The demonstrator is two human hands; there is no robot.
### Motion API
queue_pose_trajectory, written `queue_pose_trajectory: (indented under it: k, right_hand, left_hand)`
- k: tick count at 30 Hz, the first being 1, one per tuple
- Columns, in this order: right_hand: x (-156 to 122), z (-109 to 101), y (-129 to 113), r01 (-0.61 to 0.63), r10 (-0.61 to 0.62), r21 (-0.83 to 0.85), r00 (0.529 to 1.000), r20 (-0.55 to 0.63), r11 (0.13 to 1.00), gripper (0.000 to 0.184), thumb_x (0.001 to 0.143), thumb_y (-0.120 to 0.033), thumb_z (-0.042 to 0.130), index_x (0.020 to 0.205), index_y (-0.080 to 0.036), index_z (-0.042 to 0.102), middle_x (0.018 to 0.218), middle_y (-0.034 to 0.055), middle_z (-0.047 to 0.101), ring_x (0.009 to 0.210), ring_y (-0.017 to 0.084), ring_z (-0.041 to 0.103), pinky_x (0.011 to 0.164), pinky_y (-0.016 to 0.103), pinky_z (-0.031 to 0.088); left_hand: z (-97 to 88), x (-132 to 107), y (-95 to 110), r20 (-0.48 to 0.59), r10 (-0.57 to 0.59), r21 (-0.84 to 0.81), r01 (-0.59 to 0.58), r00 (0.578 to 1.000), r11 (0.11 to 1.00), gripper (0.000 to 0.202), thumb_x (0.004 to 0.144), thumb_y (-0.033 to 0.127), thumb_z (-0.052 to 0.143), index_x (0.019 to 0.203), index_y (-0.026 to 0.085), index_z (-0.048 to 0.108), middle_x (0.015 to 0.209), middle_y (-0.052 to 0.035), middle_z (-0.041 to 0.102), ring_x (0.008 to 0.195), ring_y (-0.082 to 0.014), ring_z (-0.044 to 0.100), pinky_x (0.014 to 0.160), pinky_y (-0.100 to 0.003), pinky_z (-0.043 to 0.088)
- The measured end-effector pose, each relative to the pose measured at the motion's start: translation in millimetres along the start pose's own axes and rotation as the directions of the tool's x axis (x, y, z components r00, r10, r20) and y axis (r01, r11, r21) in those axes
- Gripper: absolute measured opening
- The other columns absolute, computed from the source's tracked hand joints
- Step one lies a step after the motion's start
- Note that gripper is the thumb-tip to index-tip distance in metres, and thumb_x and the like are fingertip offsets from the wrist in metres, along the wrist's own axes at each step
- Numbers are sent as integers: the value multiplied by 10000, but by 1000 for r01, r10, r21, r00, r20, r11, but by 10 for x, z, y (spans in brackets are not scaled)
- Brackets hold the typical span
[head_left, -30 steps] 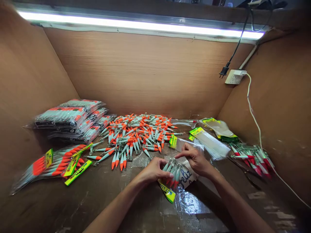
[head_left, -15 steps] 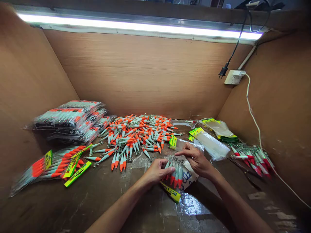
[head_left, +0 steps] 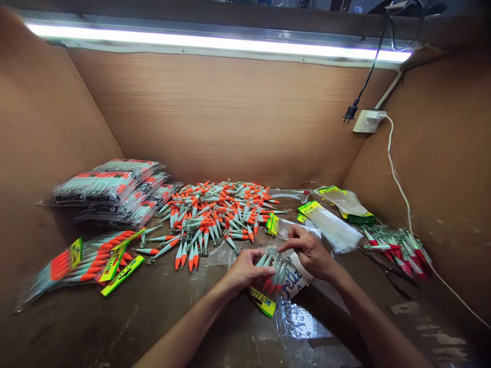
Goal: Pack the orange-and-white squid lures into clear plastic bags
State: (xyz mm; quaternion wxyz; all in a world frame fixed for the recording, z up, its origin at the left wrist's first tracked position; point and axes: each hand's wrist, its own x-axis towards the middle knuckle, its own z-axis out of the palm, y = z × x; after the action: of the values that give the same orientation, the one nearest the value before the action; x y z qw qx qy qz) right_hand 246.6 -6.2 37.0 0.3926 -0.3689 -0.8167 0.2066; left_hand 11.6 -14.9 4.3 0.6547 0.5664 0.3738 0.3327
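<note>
The left hand [head_left: 247, 268] holds a small clear bag of lures [head_left: 274, 280], low in the middle, just above or on the tabletop [head_left: 184, 322]; I cannot tell which. Its grip is closed on the left side of the bag, with the thumb on top and the other fingers mostly hidden.

The long way of the lures runs from near the person to farther off, and the far end leans a bit to the right. The orange tips and the yellow label [head_left: 264, 302] are at the near end. The metal hooks [head_left: 273, 249] are at the far end.

The right hand [head_left: 310, 253] is on the right of the bag, and it is the hand nearer to the hooks on that side. So the bag lies to the left of this grip and a little closer to the person. Its pointer finger reaches left to the hooks, touching or just beside them. The other fingers look curled in, and I cannot tell if they pinch anything.

Both arms come in from the bottom, 1 on each side. Paper with blue writing [head_left: 294, 278] lies between the bag and the right arm.
</note>
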Motion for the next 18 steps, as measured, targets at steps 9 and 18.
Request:
queue_pose_trajectory:
  k: [9,18]
  right_hand:
    - [3,36,23,16,-16,-6,999,47,1000,397,909,-68,504,989,-319,802,808,16,444,784,157,482,682,264,396]
    - [48,124,-46,-80,74,132,996,47,988,293,979,-248,532,1218,-261,699,854,22,611,775,151,567,711,265,461]
  left_hand:
    - [12,-2,-5,8,1,4,-1,1000,1000,485,624,424,887,945,100,724,878,-71,722,759,-198,649,690,-261,475]
    - [-2,111,42,-26,56,-72,-58,998,996,541,822,608,662,949,92,763,903,-114,734,766,-202,639,708,-281,451]
